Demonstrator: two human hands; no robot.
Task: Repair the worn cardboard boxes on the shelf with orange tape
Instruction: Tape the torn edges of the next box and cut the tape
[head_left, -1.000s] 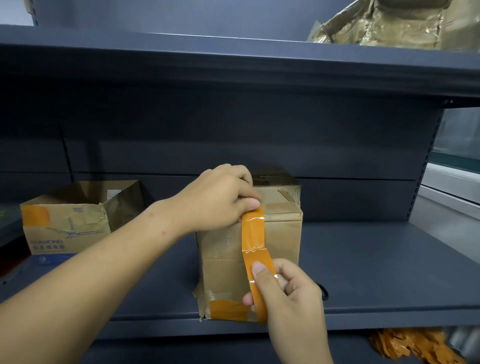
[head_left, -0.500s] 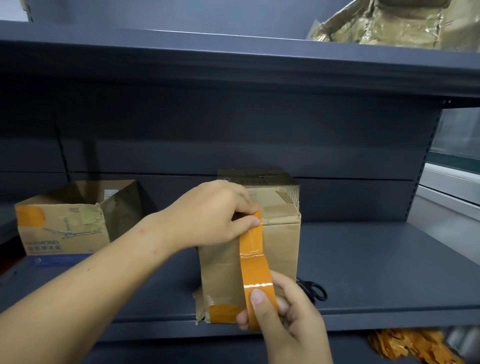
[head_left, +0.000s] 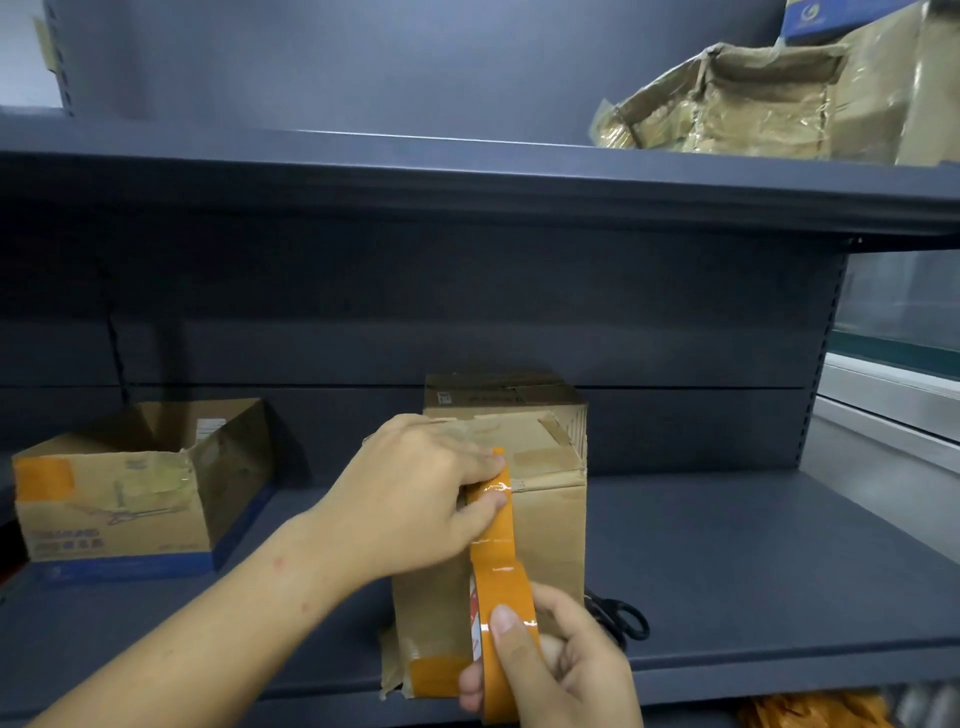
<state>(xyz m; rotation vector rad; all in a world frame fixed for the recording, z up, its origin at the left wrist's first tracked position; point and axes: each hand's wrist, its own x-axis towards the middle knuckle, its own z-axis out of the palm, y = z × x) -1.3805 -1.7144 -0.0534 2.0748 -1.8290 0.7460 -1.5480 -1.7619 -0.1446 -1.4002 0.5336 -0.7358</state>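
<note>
A worn brown cardboard box (head_left: 550, 525) stands at the front of the dark grey shelf (head_left: 753, 587). An orange tape strip (head_left: 493, 525) runs down its front face from the top edge. My left hand (head_left: 415, 499) holds the strip's upper end against the box's top front edge, thumb on the front and fingers over the top. My right hand (head_left: 550, 670) grips the orange tape roll (head_left: 506, 629) low in front of the box, thumb on the roll. An orange patch (head_left: 431, 675) covers the box's bottom left corner.
An open worn box (head_left: 130, 499) with an orange patch sits at the left of the shelf. Black scissors (head_left: 618, 618) lie just right of the box, behind my right hand. Crumpled boxes (head_left: 737, 98) stand on the upper shelf at right. Orange scraps (head_left: 810, 712) lie below.
My left hand has carried the strip's end up from the front face onto the box's top front edge. My right hand still holds the roll low, with more of the roll showing.
</note>
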